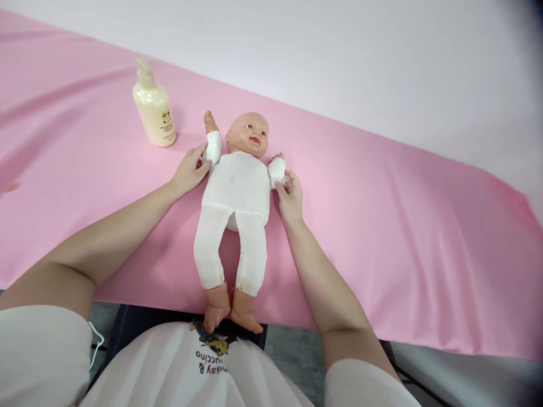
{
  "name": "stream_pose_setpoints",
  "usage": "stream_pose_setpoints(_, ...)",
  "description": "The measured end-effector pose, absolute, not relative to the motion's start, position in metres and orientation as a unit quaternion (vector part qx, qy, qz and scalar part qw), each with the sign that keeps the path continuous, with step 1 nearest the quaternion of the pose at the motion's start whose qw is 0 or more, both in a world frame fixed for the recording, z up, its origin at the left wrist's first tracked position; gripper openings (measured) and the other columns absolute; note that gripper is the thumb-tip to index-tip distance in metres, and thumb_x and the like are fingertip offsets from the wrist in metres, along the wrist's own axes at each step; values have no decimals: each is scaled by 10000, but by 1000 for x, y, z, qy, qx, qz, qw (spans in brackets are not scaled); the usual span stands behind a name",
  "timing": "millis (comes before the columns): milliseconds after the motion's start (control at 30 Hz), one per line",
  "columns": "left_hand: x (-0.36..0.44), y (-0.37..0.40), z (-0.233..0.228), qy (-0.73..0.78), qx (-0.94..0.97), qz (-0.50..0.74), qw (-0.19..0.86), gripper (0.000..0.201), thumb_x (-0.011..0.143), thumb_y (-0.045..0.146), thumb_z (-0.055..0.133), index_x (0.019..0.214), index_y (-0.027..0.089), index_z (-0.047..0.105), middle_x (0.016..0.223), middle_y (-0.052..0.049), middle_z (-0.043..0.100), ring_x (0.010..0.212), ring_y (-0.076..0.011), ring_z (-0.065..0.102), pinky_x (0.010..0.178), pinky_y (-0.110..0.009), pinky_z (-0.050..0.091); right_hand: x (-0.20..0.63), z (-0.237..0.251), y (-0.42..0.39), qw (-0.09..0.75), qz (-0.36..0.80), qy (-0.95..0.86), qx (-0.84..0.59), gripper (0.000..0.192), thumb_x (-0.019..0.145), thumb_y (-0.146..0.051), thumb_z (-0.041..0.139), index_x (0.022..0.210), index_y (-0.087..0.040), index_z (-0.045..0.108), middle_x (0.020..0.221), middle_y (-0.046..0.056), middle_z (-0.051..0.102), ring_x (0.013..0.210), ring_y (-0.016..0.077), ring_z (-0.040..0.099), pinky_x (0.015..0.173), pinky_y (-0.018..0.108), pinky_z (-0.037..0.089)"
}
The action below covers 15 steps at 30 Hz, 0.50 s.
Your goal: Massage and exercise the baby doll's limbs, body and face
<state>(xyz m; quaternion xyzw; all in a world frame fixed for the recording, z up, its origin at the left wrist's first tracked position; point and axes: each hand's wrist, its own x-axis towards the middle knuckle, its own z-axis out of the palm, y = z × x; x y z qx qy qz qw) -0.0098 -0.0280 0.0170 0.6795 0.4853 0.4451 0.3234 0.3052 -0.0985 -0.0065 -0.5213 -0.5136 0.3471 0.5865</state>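
A baby doll point(236, 192) in a white cloth body suit lies on its back on the pink sheet point(403, 226), head away from me, feet hanging over the near edge. My left hand point(189, 170) touches the doll's raised arm at the white sleeve, fingers pinching the cloth. My right hand point(289, 196) holds the doll's other arm at its short white sleeve point(276, 168). Both of my forearms reach in from the bottom of the view.
A cream pump bottle of lotion point(153, 107) stands upright on the sheet, left of the doll's head. A white wall runs behind the pink surface. My white shirt fills the bottom of the view.
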Motion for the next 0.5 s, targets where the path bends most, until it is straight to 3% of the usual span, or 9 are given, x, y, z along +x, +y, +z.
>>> stream_pose_setpoints(233,-9,-29,17,467,712,447,274,488,788,412,772,1223,206,685,981,-94,699,1026,-319,618,1074,-467,441,303,-4,-99,574,322,-515,-549,459,849,-491,721,1232,-259,621,1277,48,673,1076,166,649,1089,386,517)
stream_pose_setpoints(367,-9,-29,19,443,711,456,301,496,781,376,761,1237,204,668,1054,-89,725,1066,-311,632,1073,-448,457,305,-8,-98,574,301,-521,-556,455,856,-443,720,1255,-271,585,1312,51,639,1134,162,633,1072,363,519)
stream_pose_setpoints(500,-9,-29,19,439,685,460,355,609,770,313,732,1357,205,610,1211,-77,721,1092,-285,660,1053,-440,495,307,-14,-94,596,342,-493,-533,624,792,-435,774,1333,-301,493,1288,42,644,1127,164,645,1062,377,534)
